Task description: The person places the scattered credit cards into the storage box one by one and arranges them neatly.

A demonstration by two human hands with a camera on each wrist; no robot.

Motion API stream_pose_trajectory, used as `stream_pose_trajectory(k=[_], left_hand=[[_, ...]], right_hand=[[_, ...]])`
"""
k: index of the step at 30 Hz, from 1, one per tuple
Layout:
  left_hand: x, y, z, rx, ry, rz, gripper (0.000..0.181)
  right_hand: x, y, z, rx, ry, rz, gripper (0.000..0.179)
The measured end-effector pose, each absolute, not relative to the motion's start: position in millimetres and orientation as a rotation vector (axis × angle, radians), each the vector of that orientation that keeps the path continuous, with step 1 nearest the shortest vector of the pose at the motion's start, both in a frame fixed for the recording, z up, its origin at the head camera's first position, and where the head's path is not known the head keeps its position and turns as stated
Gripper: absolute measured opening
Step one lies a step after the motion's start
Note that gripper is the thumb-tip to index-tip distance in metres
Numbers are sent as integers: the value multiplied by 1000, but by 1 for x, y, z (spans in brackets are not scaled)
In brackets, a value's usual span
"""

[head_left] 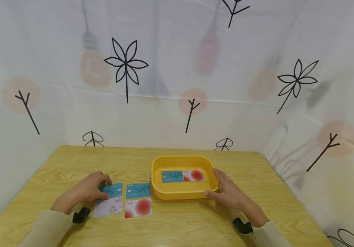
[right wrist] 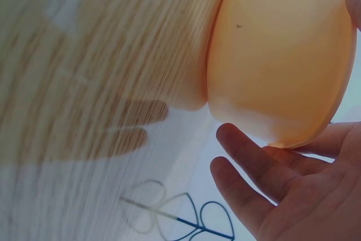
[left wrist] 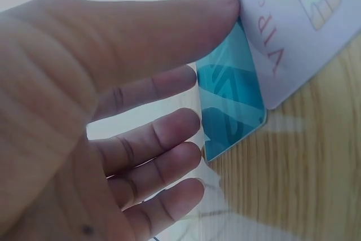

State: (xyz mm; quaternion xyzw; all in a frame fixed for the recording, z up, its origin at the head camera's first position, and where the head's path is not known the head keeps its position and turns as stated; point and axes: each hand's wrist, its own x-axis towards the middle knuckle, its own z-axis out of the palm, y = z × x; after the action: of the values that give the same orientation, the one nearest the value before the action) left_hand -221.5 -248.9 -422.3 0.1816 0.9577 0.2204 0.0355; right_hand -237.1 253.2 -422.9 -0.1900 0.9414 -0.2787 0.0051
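My left hand (head_left: pixel 85 188) spans a blue VIP card (head_left: pixel 115 189) on the table, thumb at its near edge and fingertips along its far edge. A white card with a pink floral print (head_left: pixel 109 207) lies directly below it; the left wrist view shows this white card (left wrist: pixel 299 38) beside the thumb. My right hand (head_left: pixel 233 193) rests at the right end of a yellow plastic basket (head_left: pixel 183 196), thumb by the front rim and fingers spread along the outer wall. Inside the basket lie another blue VIP card (head_left: pixel 172 176) and a white card with red circles (head_left: pixel 196 175), side by side.
Between the left hand and the basket, a blue VIP card (head_left: pixel 138 191) sits above a white card with red circles (head_left: pixel 143 207). Everything stands on a wood-grain table (head_left: pixel 189 226). A white cloth with plant drawings (head_left: pixel 164 120) hangs behind and around it.
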Motion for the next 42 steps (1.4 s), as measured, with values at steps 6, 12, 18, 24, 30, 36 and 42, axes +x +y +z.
stream_pose_trajectory(k=[6, 12, 18, 24, 30, 36, 42], left_hand=[[-221, -248, -421, 544, 2941, 687, 36], [-223, -249, -423, 549, 2976, 661, 35], [-225, -251, -425, 566, 3004, 623, 35], [-222, -255, -420, 543, 2981, 632, 42], [-221, -255, -418, 498, 2954, 643, 45], [-222, -252, -420, 488, 2974, 629, 45], [-222, -252, -419, 453, 2971, 629, 48]], right_hand=[[-238, 253, -423, -597, 2955, -860, 103], [-238, 252, -424, -604, 2968, -858, 103], [-237, 252, -425, -598, 2964, -855, 103], [-238, 252, -425, -588, 2961, -854, 104], [-237, 252, -424, -588, 2959, -857, 104], [-236, 252, -424, -583, 2956, -854, 104], [-237, 252, -424, -587, 2959, -859, 105]])
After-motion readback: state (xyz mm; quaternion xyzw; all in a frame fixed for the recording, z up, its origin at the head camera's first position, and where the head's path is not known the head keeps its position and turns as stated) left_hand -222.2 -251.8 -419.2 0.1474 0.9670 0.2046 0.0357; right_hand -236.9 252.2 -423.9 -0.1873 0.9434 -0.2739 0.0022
